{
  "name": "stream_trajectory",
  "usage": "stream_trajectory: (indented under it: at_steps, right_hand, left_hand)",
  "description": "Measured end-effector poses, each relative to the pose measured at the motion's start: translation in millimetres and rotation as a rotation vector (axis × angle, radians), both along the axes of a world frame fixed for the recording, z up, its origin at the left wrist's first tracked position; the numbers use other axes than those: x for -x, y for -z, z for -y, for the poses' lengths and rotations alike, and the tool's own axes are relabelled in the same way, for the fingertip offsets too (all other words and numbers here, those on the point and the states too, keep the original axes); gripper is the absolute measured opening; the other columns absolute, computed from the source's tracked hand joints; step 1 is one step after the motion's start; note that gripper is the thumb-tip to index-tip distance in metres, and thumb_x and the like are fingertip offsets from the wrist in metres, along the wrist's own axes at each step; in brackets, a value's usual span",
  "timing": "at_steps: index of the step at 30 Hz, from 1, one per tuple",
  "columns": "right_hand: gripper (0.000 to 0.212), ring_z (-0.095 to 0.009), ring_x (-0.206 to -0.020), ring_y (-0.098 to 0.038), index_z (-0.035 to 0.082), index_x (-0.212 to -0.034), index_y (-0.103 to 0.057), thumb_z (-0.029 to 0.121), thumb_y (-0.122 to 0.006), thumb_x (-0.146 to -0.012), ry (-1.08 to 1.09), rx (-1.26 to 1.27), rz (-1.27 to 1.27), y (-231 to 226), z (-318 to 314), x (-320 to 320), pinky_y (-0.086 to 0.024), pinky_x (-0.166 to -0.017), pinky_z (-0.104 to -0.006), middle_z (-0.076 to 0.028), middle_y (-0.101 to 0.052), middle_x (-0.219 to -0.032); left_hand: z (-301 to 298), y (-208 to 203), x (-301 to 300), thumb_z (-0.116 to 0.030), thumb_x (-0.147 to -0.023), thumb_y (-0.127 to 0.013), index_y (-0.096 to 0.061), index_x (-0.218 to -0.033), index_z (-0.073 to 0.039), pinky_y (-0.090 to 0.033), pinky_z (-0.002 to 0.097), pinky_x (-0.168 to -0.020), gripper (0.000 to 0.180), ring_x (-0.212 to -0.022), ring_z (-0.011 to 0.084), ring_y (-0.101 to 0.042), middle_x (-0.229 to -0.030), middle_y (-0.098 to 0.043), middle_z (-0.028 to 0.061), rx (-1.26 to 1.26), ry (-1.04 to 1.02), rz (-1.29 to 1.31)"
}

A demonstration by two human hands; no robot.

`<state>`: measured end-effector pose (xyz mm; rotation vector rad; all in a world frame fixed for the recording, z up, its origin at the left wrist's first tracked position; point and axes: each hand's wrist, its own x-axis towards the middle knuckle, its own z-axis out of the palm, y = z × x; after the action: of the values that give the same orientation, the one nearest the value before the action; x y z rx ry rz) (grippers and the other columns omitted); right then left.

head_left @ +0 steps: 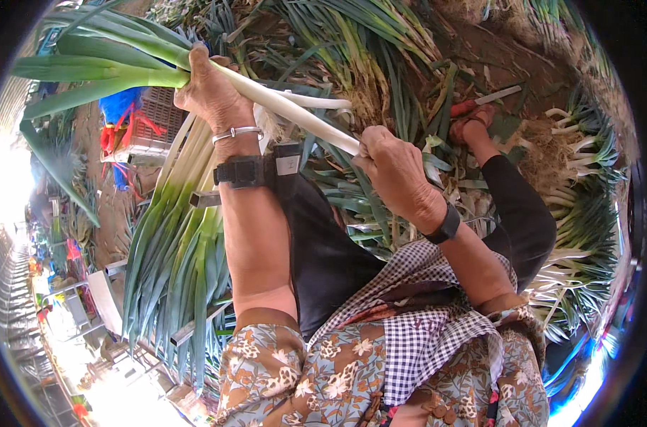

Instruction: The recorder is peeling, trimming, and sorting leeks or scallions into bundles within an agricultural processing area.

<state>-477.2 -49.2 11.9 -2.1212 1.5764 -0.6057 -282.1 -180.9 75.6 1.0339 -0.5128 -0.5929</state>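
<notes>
A long leek (288, 107) with a white shank and broad green leaves slants across the upper middle. My left hand (213, 89) is closed round it where the shank meets the leaves, which fan out to the left. At the other end of the shank, my right hand (396, 167) pinches the white tip; whether it also holds a small tool is hidden. Behind the left wrist stands a thick bundle of trimmed leeks (170, 235), white ends up and leaves hanging. Another white stalk (327, 103) shows just beyond the held one.
Untrimmed leeks (373, 43) with roots are heaped ahead. Near my sandalled foot (473, 127) lies a red-handled knife (495, 96). Piled leeks (579, 178) line the right side. A plastic crate (163, 114) with blue and red ties stands at left. Stripped leaves litter the ground.
</notes>
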Motion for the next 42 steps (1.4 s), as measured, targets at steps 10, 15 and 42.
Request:
stream_trajectory:
  at_steps: [10,15,42]
  right_hand:
    - [0.024,-0.036,-0.077,-0.062,-0.001,-0.089,-0.049,0.008,-0.068,-0.077,-0.034,0.037,0.168,2.9,2.2,-11.6,-0.05,-0.066,-0.0425,-0.019,-0.057,-0.087]
    - [0.023,-0.036,-0.08,-0.061,0.0,-0.089,-0.049,0.009,-0.067,-0.078,0.014,0.047,0.145,8.2,-0.8,-18.0,-0.049,-0.066,-0.0427,-0.019,-0.057,-0.088]
    - [0.017,-0.036,-0.073,-0.061,-0.001,-0.095,-0.051,0.005,-0.06,-0.082,-0.031,0.198,0.235,18.1,-9.4,-36.1,-0.049,-0.062,-0.043,-0.018,-0.055,-0.093]
  left_hand:
    - [0.4,8.0,-7.1,-0.011,-0.076,-0.067,-0.056,-0.076,0.003,-0.043,0.0297,-0.043,0.019,-0.047,0.0174,-0.053,-0.058,-0.056,0.0092,-0.024,-0.004,0.037]
    - [-3.0,5.8,-4.5,-0.009,-0.078,-0.065,-0.058,-0.079,0.005,-0.043,0.0294,-0.042,0.016,-0.047,0.017,-0.054,-0.058,-0.057,0.0097,-0.007,-0.009,0.051]
    - [3.0,10.7,-7.3,-0.005,-0.075,-0.063,-0.059,-0.073,0.005,-0.043,0.0274,-0.044,0.011,-0.047,0.0131,-0.054,-0.06,-0.058,0.0068,0.023,0.019,0.197]
